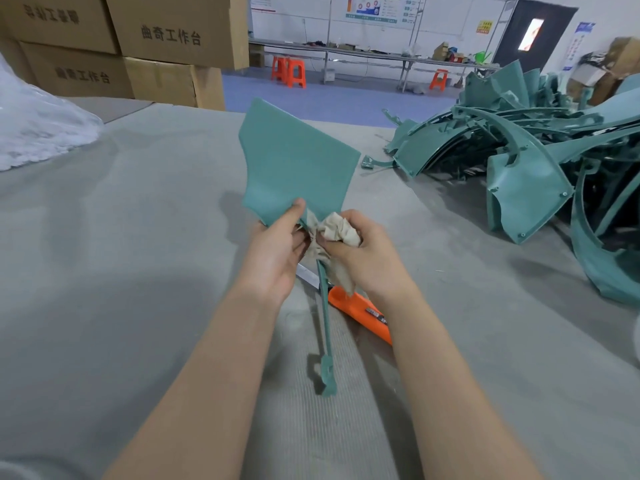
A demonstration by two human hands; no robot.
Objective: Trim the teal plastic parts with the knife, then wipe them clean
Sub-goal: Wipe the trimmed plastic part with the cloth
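Both my hands meet at the centre of the frame around one teal part (294,161). My left hand (277,251) grips the lower edge of its flat panel, with the thumb laid on the near face and the fingers curled behind. My right hand (360,258) is closed round a crumpled beige cloth (337,230), which it presses against the narrow neck where the panel tapers. The panel stands tilted above my hands, lifted off the surface. From the neck a thin stem runs down between my forearms to a small tab in the lower middle of the frame; I cannot tell if the tab touches the table.

The knife (360,317) lies on the table just under my right wrist, its orange handle pointing to the lower right and its blade showing beside my left palm.

The table (138,220) is covered in a grey, finely ribbed material. A tangled pile of teal parts (526,161) crowds its right side, near my right arm but apart from it. At upper left sits a heap of white plastic film (38,126), with stacked cardboard boxes (166,32) behind it.

The table's far edge crosses the frame just behind the held panel. Beyond it is blue floor (311,97), orange stools (289,72), a long bench (363,55) along a white wall and a dark door (533,32) at upper right. A broad stretch of grey surface runs from my left arm to the film heap.
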